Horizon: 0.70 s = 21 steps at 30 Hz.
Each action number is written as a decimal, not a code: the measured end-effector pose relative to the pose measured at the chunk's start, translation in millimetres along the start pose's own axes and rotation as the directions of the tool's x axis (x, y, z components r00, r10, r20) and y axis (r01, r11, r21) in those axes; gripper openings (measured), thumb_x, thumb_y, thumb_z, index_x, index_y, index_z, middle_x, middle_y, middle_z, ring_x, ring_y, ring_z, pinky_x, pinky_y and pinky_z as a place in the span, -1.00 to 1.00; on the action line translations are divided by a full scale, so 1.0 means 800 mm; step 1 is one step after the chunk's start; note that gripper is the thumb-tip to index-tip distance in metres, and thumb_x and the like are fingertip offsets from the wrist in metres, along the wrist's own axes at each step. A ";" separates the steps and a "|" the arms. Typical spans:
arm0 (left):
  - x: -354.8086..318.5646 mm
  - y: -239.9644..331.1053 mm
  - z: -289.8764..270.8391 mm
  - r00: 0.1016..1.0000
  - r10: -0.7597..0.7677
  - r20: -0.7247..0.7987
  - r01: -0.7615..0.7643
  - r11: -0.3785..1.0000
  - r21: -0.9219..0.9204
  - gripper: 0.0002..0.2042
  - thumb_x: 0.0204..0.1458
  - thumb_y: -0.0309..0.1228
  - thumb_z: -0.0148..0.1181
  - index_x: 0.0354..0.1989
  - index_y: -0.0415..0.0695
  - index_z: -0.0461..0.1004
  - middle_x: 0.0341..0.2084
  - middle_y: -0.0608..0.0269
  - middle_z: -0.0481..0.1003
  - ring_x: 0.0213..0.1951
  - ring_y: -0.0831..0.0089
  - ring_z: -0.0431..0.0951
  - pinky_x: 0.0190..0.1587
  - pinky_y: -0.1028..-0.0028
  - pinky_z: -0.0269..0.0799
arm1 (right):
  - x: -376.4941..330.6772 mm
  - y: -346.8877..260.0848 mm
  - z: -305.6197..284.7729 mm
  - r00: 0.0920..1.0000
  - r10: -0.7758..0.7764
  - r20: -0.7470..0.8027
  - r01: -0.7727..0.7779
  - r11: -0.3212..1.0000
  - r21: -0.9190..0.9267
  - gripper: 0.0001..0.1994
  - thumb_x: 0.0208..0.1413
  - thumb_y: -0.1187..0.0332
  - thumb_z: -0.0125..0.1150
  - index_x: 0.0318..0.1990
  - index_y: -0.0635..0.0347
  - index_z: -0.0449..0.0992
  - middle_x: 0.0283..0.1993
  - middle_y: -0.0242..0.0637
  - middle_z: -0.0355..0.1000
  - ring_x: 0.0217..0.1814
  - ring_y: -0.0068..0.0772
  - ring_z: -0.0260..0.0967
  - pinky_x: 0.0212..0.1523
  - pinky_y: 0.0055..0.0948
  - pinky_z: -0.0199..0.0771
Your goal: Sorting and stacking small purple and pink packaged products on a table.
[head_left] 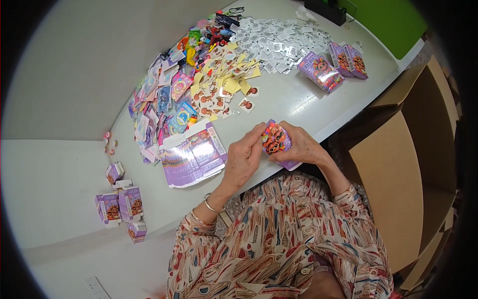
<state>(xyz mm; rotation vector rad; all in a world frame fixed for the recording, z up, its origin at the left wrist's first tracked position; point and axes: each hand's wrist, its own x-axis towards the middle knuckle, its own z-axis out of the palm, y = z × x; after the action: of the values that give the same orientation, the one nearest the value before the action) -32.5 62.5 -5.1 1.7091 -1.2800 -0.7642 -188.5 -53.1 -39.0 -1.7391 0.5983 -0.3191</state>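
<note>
A small purple printed cardboard box [275, 138] is held between my two hands, just over the table's near edge. My left hand [247, 152] closes on its left side, fingers bent at the upper end. Wrapped round its right side is my right hand [301, 144], thumb near the top. Part of the box is hidden by my fingers. Left of my left hand lies a fanned stack of flat purple cartons [193, 155]. Beyond the hands are a heap of small printed cards with yellow backs [230, 85] and a few loose picture cards [246, 104].
Clear packets [279, 41] spread across the far table. Small colourful toys [191, 42] and flat pouches [164, 94] pile up along the wall. Several purple boxes [323, 74] lie at the far right, others [130, 202] at the left. A large open cardboard box [393, 184] stands at the right.
</note>
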 end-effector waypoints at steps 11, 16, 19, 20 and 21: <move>0.015 -0.015 -0.010 0.941 -0.339 0.010 0.243 0.651 -0.719 -0.78 0.17 -0.52 0.08 -0.03 -0.29 0.40 -0.06 0.11 0.50 -0.08 0.45 0.52 0.08 0.50 0.39 | -0.013 0.003 -0.030 0.999 0.022 0.026 -0.028 0.965 0.259 0.08 -0.46 0.01 0.61 0.25 0.29 0.11 0.09 -0.04 0.36 0.06 -0.20 0.37 0.08 -0.33 0.35; 0.028 -0.024 0.017 0.896 -0.411 0.167 0.321 0.343 -0.883 -0.77 0.16 -0.47 0.13 -0.04 -0.27 0.43 -0.14 0.20 0.52 -0.16 0.50 0.52 -0.01 0.52 0.43 | -0.013 0.014 -0.010 0.899 -0.402 -0.173 0.404 0.914 -0.024 0.17 -0.46 -0.04 0.63 0.31 0.28 0.02 0.14 -0.16 0.26 0.13 -0.26 0.29 0.16 -0.38 0.29; 0.041 -0.026 0.024 0.934 -0.302 0.193 0.346 0.619 -0.705 -0.78 0.14 -0.45 0.15 -0.07 -0.25 0.47 -0.13 0.22 0.52 -0.16 0.50 0.51 -0.07 0.53 0.43 | -0.014 0.014 0.004 0.861 -0.285 -0.420 0.274 0.958 -0.087 -0.15 -0.20 0.30 0.51 0.24 0.26 0.12 0.00 -0.21 0.33 0.04 -0.33 0.34 0.05 -0.41 0.38; 0.050 -0.028 0.022 0.966 -0.197 0.166 0.254 0.841 -0.478 -0.78 0.13 -0.44 0.16 -0.08 -0.23 0.50 -0.11 0.22 0.51 -0.15 0.49 0.51 -0.10 0.55 0.42 | -0.016 0.008 -0.003 0.862 -0.286 -0.419 0.276 0.957 -0.086 -0.15 -0.20 0.30 0.51 0.24 0.26 0.12 0.00 -0.21 0.33 0.04 -0.33 0.34 0.05 -0.41 0.38; 0.063 -0.023 0.015 0.953 -0.293 0.074 0.300 0.888 -0.349 -0.78 0.08 -0.36 0.22 -0.15 -0.18 0.53 -0.11 0.19 0.49 -0.14 0.39 0.47 -0.09 0.47 0.37 | -0.020 0.009 -0.013 0.856 -0.218 -0.468 0.192 0.976 -0.103 -0.18 -0.20 0.30 0.49 0.23 0.27 0.14 -0.03 -0.18 0.34 0.02 -0.31 0.35 0.02 -0.38 0.39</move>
<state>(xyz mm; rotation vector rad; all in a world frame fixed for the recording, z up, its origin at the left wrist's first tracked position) -20.1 13.3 -26.3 1.6125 -0.8316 -1.1211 -208.8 -54.4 -41.7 -1.7854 0.7791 -0.9118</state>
